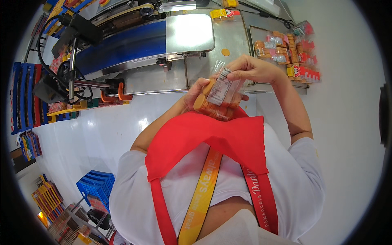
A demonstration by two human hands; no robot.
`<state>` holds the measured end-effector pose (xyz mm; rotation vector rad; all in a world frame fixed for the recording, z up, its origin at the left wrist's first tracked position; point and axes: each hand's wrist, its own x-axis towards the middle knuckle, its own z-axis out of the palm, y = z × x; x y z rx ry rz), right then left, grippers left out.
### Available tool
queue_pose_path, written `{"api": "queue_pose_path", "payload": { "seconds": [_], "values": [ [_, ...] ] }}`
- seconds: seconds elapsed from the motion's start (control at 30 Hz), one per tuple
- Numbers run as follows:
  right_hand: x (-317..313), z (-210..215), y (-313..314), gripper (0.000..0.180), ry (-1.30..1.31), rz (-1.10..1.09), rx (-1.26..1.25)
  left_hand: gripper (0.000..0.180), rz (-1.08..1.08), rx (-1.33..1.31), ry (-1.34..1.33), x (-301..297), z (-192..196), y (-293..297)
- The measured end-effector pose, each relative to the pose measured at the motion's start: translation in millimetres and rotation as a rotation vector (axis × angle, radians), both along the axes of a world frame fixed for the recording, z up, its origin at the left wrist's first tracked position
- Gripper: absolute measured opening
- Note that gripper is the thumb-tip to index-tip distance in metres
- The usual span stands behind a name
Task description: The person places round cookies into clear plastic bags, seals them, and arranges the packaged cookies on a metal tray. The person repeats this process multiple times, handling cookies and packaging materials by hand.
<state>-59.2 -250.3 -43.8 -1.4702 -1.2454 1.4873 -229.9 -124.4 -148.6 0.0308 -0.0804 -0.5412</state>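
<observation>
A clear plastic bag of round orange-brown cookies (pixel 212 107) is held up in front of my red apron (pixel 204 130), with a white printed label facing me. My left hand (pixel 193 96) wraps around the bag's left side and lower part. Up at the bag's top end, my right hand (pixel 255 70) pinches the clear plastic near the label's upper corner. One loose round cookie (pixel 225 52) lies on the metal table (pixel 232 36) just beyond my hands.
A conveyor machine with a blue belt (pixel 122 47) and a shiny metal end plate (pixel 190 32) stands at the left. Packed cookie bags (pixel 279 51) fill a tray at the right. Another bag (pixel 225 15) lies at the back. Blue crates (pixel 96 185) stack at lower left.
</observation>
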Motion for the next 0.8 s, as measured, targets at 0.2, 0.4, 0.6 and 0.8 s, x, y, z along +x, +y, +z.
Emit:
{"api": "queue_pose_path", "payload": {
  "seconds": [0.2, 0.4, 0.6, 0.8],
  "values": [
    [-12.2, 6.6, -4.7, 0.026, 0.047, 0.023, 0.21, 0.079, 0.095, 0.246, -0.109, -1.9, 24.3, -1.6],
    [-11.9, 1.3, -6.5, 0.025, -0.161, 0.044, 0.189, 0.074, 0.106, 0.312, -0.046, -1.9, 18.8, -0.8],
    [3.8, -11.5, -11.3, 0.031, 0.103, -0.511, -0.032, 0.071, 0.702, 0.395, -0.021, 19.2, 22.7, 17.0],
    [31.3, -20.7, -9.0, 0.041, 0.455, -0.721, -0.004, 0.074, 1.254, 2.12, -0.975, 31.3, 60.7, 42.2]
  ]
}}
